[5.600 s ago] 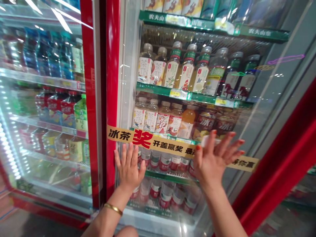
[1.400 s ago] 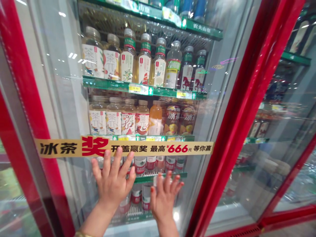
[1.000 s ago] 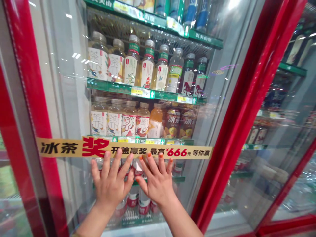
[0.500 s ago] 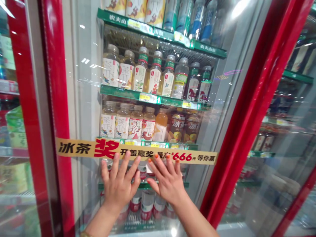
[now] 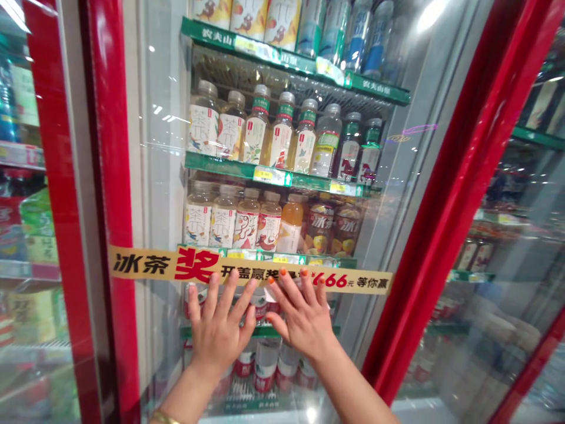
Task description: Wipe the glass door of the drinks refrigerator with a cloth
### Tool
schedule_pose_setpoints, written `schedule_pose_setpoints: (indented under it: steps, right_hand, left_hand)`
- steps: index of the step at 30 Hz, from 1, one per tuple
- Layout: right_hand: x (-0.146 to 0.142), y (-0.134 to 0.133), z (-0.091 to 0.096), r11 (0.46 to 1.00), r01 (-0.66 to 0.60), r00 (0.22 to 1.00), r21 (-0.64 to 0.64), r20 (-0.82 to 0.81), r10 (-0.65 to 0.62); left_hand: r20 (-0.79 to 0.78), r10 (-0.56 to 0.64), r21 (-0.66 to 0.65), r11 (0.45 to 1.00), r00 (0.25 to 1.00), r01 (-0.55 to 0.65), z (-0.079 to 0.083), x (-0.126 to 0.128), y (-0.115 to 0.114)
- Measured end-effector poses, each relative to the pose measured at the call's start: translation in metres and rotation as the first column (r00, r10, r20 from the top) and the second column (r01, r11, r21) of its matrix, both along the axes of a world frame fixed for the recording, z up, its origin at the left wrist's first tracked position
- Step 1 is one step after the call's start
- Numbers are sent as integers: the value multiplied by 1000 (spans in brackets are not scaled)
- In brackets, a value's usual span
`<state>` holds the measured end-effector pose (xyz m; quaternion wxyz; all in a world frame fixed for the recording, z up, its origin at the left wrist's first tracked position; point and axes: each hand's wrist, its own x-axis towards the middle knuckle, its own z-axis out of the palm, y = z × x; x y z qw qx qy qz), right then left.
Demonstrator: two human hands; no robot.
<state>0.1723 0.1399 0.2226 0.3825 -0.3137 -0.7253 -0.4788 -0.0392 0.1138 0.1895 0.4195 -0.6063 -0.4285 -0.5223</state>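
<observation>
Pressing glass door (image 5: 154, 194) | left hand (image 5: 218, 333), right hand (image 5: 304, 318) flat | shelves (image 5: 220, 166): tea bottles (image 5: 258, 126)

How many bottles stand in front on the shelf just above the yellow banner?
7. From the left: four pale tea bottles with white labels, one orange juice bottle, two dark brown-labelled bottles. Others may be hidden behind them.

The right hand (image 5: 304, 321) slid left across the glass door (image 5: 150, 176), dipped, then rose beside the left hand (image 5: 220, 333) at lower centre, its fingers (image 5: 289, 290) covering part of the banner (image 5: 145, 265).
</observation>
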Motion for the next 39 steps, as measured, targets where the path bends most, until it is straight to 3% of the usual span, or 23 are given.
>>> schedule_pose_setpoints:
  steps: [1, 3, 5, 7, 8, 10, 12, 14, 15, 16, 18, 20, 22, 24, 26, 28, 30, 32, 34, 36, 38, 39]
  right_hand:
    - [16, 2, -1, 1000, 15, 999, -16, -47, -16]
    - [57, 11, 7, 996, 49, 955, -71, -290, -68]
    - [87, 21, 21, 992, 66, 826, -109, -552, -116]
    - [87, 25, 29, 991, 82, 722, -103, -679, -130]
    - [76, 23, 28, 991, 89, 724, -98, -677, -132]
    - [41, 14, 14, 994, 75, 839, -81, -533, -107]
    - [9, 2, -8, 999, 22, 975, -44, -221, -31]
    - [1, -5, -22, 1000, -25, 999, -5, 46, 25]
    - [8, -5, -21, 1000, -23, 996, 3, 91, 23]
    - [20, -3, -15, 1000, 0, 998, -4, 63, 1]
    - [54, 7, 14, 996, 62, 985, -57, -157, -70]
    - [78, 18, 52, 992, 82, 906, -99, -407, -116]
    - [79, 23, 82, 993, 76, 844, -90, -524, -112]
    - [57, 20, 88, 996, 61, 896, -59, -437, -81]
    - [27, 10, 73, 1000, 10, 989, -13, -149, -12]
    - [9, 1, 54, 998, -61, 982, 27, 181, 55]
    - [10, -2, 51, 996, -79, 948, 36, 313, 64]
    - [23, 3, 76, 1000, -15, 980, 4, 197, 14]
    - [36, 12, 117, 998, 55, 997, -37, -48, -56]
    - [34, 21, 155, 994, 94, 962, -49, -253, -103]
    - [17, 22, 166, 994, 98, 943, -42, -315, -106]
    - [5, 20, 159, 995, 86, 955, -45, -280, -95]
  left_hand:
    - [-1, 4, -1, 1000, 1000, -4, 0, 0, 0]
    - [-1, 7, 0, 1000, 1000, -7, 0, 1, 0]
    - [1, 8, 6, 1000, 1000, -8, -1, 1, 1]
    - [5, 12, 10, 1000, 1000, -12, -1, 2, 2]
    - [7, 13, 9, 1000, 1000, -13, -2, 2, 2]
    - [8, 11, 2, 1000, 1000, -11, -3, 1, 2]
    - [4, 6, 0, 1000, 1000, -6, -4, 0, 2]
    - [1, 5, -2, 1000, 1000, -5, -4, -1, 2]
    - [1, 5, -4, 1000, 1000, -5, -4, -1, 2]
    - [3, 6, -6, 1000, 1000, -6, -4, -1, 2]
    - [4, 9, -4, 1000, 1000, -9, -3, 0, 2]
    - [6, 12, 6, 1000, 1000, -12, -3, 1, 2]
    - [10, 9, 11, 1000, 1000, -9, -3, 2, 2]
    - [17, 2, 4, 1000, 1000, -2, -3, 2, 2]
    - [21, -11, -5, 1000, 1000, 11, -3, 1, 2]
    - [23, -24, -7, 1000, 999, 24, -2, 2, 2]
    - [23, -33, -11, 999, 999, 34, -1, 2, 0]
    - [24, -48, -31, 998, 999, 49, -1, 1, -4]
    - [65, -63, -66, 996, 996, 68, -4, -2, -11]
    - [158, -44, -99, 993, 987, 60, -11, -11, -18]
    - [258, 20, -114, 993, 966, 10, -23, -23, -22]
    - [284, 55, -117, 993, 957, -22, -29, -31, -23]
